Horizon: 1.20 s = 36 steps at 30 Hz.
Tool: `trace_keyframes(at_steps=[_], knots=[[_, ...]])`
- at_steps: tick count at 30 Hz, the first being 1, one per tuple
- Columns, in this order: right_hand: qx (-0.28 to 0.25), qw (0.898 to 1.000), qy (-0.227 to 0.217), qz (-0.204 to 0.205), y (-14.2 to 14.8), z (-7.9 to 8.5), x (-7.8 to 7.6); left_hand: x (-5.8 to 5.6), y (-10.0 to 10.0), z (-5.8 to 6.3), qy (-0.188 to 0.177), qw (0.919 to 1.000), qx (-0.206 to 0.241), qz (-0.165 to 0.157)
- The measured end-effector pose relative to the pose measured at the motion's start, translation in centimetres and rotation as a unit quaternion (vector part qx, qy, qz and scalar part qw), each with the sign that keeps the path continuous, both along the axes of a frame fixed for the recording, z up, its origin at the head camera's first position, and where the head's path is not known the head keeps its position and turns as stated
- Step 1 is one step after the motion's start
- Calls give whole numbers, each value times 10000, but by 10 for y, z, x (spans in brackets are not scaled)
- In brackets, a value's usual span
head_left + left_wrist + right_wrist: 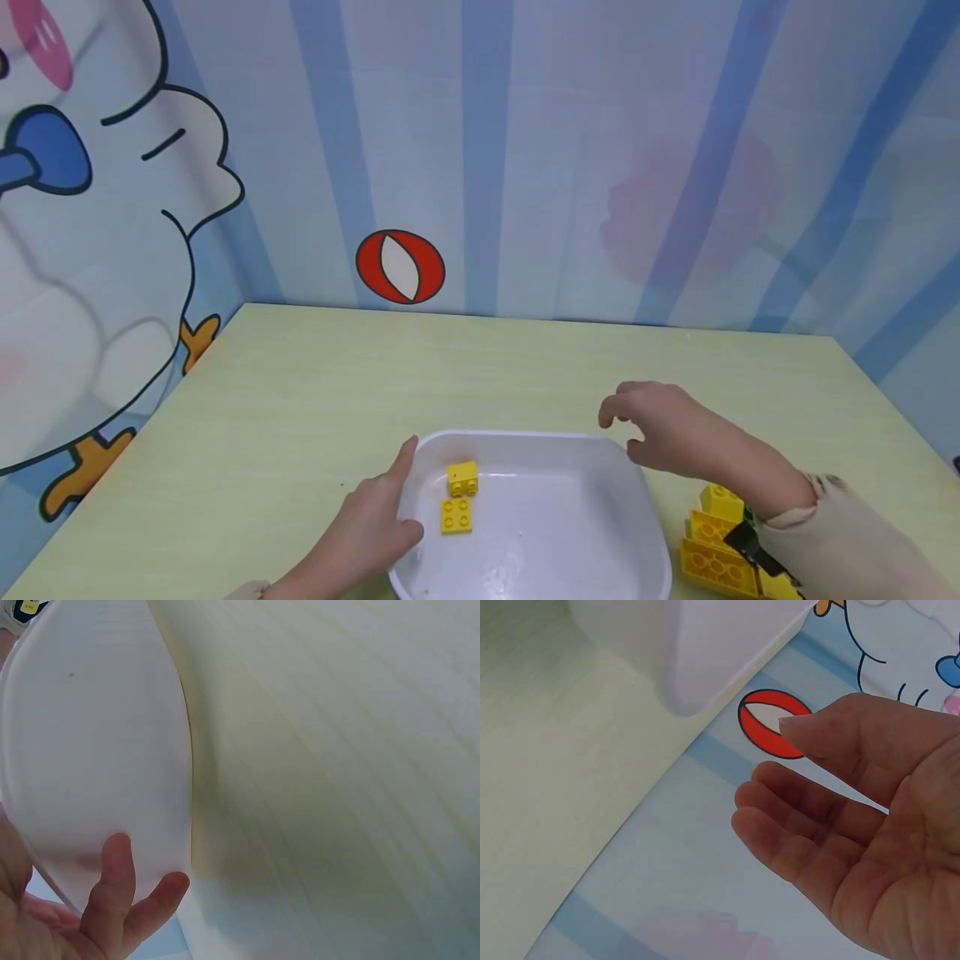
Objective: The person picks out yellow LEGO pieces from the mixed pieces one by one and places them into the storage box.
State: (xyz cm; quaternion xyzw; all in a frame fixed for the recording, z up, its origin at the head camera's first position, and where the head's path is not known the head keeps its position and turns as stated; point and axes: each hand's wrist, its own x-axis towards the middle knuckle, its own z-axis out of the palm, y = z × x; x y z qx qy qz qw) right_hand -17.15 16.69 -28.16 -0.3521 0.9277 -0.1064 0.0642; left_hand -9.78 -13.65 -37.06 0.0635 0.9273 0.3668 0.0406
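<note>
A white plastic tray (570, 525) stands on the table near its front, with two yellow toy bricks (456, 516) inside by the left wall. My left hand (367, 529) grips the tray's left side. Its thumb lies over the rim, and in the left wrist view the fingertips (116, 855) touch the outer wall (97, 750). Just off the tray's far right corner, my right hand (671, 427) hovers with loosely bent fingers. Nothing lies between its thumb and fingers (780, 832) in the right wrist view.
Several yellow toy bricks (716, 567) lie in a pile right of the tray, partly hidden under my right sleeve (840, 533). The pale table (337, 375) ends at a blue striped wall (555, 167) printed with cartoon figures.
</note>
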Motion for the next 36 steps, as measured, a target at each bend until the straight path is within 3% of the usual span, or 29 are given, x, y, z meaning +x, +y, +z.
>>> trace_keyframes(at_steps=[8, 14, 20, 29, 36], knots=[[144, 9992, -242, -297, 24, -12, 2, -2, 0, -1, -261, 9996, 59, 92], [469, 9915, -981, -709, 45, -25, -2, -3, 1, -2, -354, 9993, 140, 52], [583, 9839, -1384, -967, 64, -38, -4, -3, 1, -2, -367, 9992, 119, 39], [724, 9764, -1541, -1329, 76, -55, 0, -2, -2, -2, -258, 9996, 71, 6], [756, 9763, -1469, -1395, 77, -67, 2, -1, -2, -3, -243, 9997, 27, 50]])
